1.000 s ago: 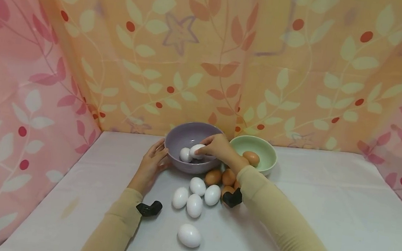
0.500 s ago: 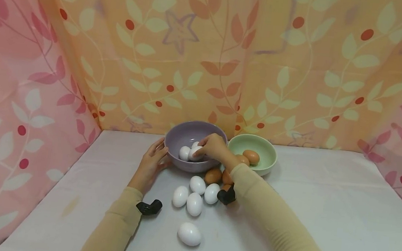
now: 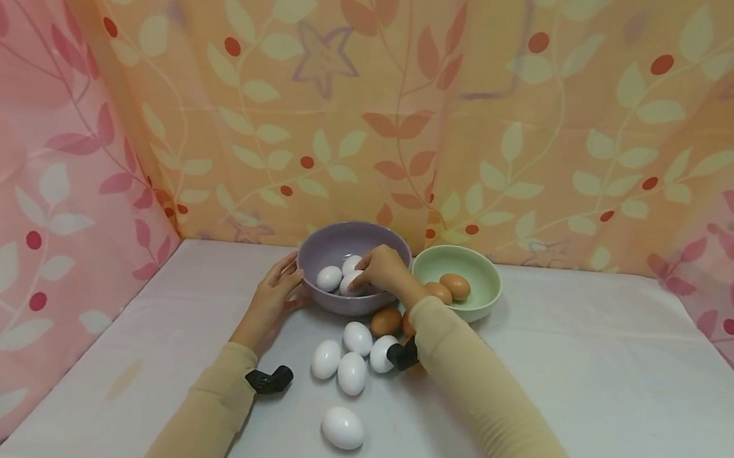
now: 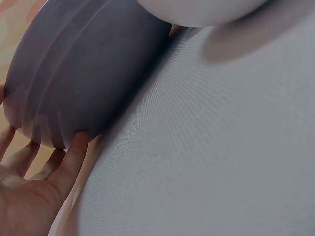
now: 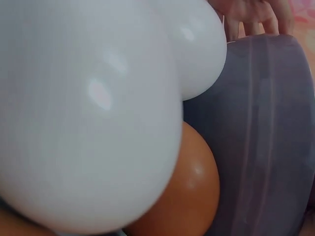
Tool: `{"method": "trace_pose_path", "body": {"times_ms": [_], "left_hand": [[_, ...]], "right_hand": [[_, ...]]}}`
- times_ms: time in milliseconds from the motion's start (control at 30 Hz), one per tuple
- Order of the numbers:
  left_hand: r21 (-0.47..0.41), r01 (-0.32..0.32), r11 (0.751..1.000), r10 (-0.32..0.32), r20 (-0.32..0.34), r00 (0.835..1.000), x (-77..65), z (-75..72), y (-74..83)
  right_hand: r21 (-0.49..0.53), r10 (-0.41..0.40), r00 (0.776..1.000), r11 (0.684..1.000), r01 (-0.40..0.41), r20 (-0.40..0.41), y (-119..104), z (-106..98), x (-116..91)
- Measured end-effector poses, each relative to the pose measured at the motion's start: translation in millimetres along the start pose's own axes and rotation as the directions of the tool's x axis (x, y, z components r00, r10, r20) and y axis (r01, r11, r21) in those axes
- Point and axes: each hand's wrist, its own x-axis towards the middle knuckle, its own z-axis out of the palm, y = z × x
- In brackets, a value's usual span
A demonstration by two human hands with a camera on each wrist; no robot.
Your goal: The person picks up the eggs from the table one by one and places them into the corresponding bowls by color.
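Note:
In the head view, my right hand (image 3: 386, 270) reaches into the purple bowl (image 3: 325, 243) and pinches a white egg (image 3: 351, 283) low inside it. Two more white eggs lie in that bowl, a left egg (image 3: 329, 278) and a rear egg (image 3: 350, 264). My left hand (image 3: 274, 299) rests against the bowl's left side. Its fingers (image 4: 74, 160) are spread and fairly straight, tips touching the bowl's wall, in the left wrist view. Close to the right wrist camera are a large white egg (image 5: 88, 113) and a brown egg (image 5: 192, 182), beside the bowl's outer wall (image 5: 256, 123).
A green bowl (image 3: 484, 290) holding brown eggs (image 3: 455, 287) stands right of the purple one. Before the bowls, several white eggs (image 3: 352, 374) and brown eggs (image 3: 387, 322) lie on the white cloth; my right sleeve partly hides some. One white egg (image 3: 342, 428) lies nearer.
My right hand has lowered its white egg deeper into the purple bowl and shifted slightly left. The rear egg there has come into sight. My left hand has stayed at the bowl.

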Motion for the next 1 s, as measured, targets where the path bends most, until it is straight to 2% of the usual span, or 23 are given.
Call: {"method": "trace_pose_path", "body": {"times_ms": [233,500,1000], "left_hand": [[0.003,0.004,1.0,-0.004,0.002,1.0,0.8,-1.0,-0.7],[0.003,-0.006,1.0,0.006,0.011,1.0,-1.4,-0.7,0.4],[0.004,-0.008,1.0,0.008,0.013,1.0,-2.9,-0.4,1.2]], "right_hand": [[-0.037,-0.002,1.0,0.999,0.001,-0.017,-0.6,4.8,-0.2],[-0.034,-0.01,1.0,0.999,0.009,-0.028,-2.1,8.9,-1.3],[-0.142,-0.042,0.999,0.989,0.038,-0.03,-5.4,10.4,-3.5]]}}
